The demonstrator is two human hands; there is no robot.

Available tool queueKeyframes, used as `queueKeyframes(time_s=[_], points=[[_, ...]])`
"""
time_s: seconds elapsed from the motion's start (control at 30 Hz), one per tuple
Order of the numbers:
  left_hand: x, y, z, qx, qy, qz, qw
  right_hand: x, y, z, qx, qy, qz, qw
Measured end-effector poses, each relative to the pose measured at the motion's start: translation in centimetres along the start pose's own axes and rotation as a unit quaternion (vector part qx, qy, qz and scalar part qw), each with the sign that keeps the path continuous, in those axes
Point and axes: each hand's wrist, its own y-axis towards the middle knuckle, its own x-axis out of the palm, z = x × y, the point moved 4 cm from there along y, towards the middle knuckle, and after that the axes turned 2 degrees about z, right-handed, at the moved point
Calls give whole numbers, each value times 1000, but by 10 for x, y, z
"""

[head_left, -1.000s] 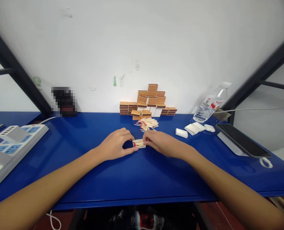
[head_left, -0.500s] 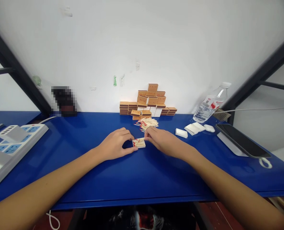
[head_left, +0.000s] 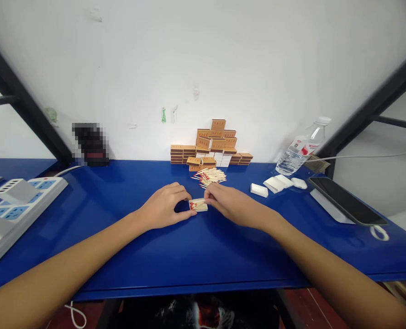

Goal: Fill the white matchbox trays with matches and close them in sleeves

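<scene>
My left hand grips the left end of a small white matchbox tray, thumb at the near side and fingers at the far side. Red-tipped matchsticks lie in it, their heads toward the left. Over the tray's right end, my right hand is closed in a pinch on a matchstick, whose end is hidden by the fingers. Just beyond that hand a loose heap of matchsticks rests on the blue table.
Stacked matchboxes stand against the wall. To the right are a white box, folded white paper, an earphone case, a water bottle and a propped phone. A power strip lies left.
My right fingers have moved slightly left and down over the tray, and the matchstick held slanting above it now sits lower among the others. My left hand stays put.
</scene>
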Motion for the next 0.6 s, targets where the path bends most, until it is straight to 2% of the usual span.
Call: queueKeyframes(time_s=[0.13, 0.37, 0.5, 0.6], points=[[0, 0, 0, 1, 4, 0, 1000, 14, 3, -2, -15, -19, -16, 1000], [1, -1, -1, 1, 4, -4, 1000, 7, 3, 0, -30, -11, 12, 999], [0, 0, 2, 16, 3, -4, 1000, 12, 6, -3, -77, 14, 41, 996], [0, 0, 4, 23, 5, -6, 1000, 18, 8, -3, -89, 10, 39, 995]])
